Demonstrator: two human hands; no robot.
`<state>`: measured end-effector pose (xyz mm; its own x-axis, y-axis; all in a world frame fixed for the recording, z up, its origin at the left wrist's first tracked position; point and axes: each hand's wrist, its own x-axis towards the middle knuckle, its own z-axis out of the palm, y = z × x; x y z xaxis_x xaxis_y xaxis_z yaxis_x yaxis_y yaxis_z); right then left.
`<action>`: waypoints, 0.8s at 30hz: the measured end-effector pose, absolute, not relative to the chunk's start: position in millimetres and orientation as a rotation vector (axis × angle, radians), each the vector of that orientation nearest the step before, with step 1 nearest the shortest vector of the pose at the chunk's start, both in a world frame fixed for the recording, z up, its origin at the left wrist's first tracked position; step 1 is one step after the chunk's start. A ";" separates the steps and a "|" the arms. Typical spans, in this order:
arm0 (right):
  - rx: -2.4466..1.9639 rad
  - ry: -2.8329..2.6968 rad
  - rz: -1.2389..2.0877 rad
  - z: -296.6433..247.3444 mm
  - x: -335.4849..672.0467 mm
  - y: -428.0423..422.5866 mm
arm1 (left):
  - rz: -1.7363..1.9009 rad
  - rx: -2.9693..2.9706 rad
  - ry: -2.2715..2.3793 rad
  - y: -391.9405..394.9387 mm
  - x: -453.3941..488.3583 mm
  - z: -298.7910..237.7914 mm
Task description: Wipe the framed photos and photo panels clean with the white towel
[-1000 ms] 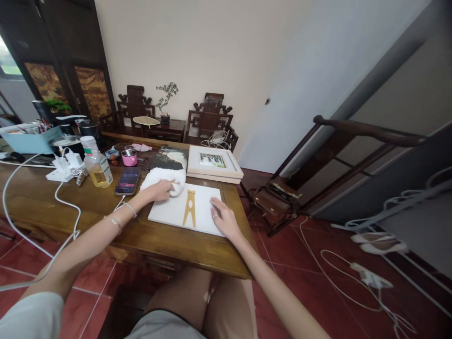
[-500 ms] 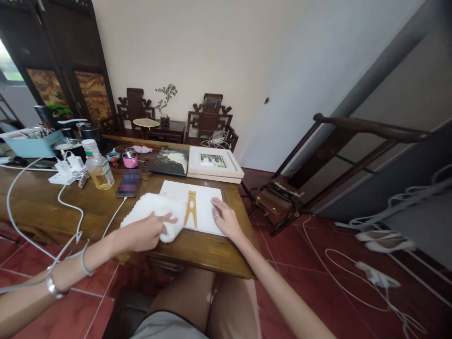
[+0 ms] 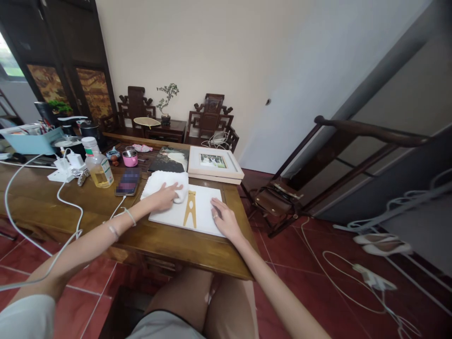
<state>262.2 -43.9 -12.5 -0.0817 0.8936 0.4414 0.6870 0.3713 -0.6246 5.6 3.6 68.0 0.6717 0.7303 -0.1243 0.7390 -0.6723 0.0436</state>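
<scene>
My left hand (image 3: 166,197) grips a fluffy white towel (image 3: 163,180) and presses it on the far left part of a white book (image 3: 206,207). Some of its fingers stretch over the towel, and the fingertips partly sink into the fabric. The book lies flat near the table's right end, with a tan bear-like figure (image 3: 190,209) on its surface. The towel hides the book's upper left corner. At the book's right edge my right hand (image 3: 226,219) rests flat, fingers extended, with a ring on one finger.
Behind the book lie a dark album (image 3: 168,159) and white framed pictures (image 3: 231,172). A charging phone (image 3: 127,182), an oil-coloured bottle (image 3: 100,167), a pink cup (image 3: 130,159) and a power strip (image 3: 60,175) with cables stand left. A wooden chair (image 3: 370,129) holds a brown bag (image 3: 270,200).
My left hand has pushed the towel away from the table's front edge toward the book's far side, uncovering the lower left of the book. My right hand has stayed in place.
</scene>
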 end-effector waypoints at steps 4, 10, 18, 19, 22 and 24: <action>-1.396 -1.847 0.321 -11.6 261.5 -44.2 | -0.306 2.796 1.136 -58.7 1.0 77.6; -1.366 -1.831 0.351 -12.2 262.0 -44.0 | -0.321 2.808 1.016 -99.6 -11.2 87.0; -1.393 -1.848 0.323 -10.6 261.5 -44.2 | -0.184 2.755 1.155 10.9 16.3 99.2; -1.399 -1.853 0.320 -10.2 261.4 -44.4 | -0.161 2.751 1.161 22.1 22.9 102.6; -1.408 -1.869 0.308 -9.6 261.4 -44.9 | -0.151 2.766 1.124 43.1 46.2 111.0; -1.408 -1.874 0.305 -9.7 261.8 -45.1 | -0.197 2.786 1.099 45.8 64.8 112.2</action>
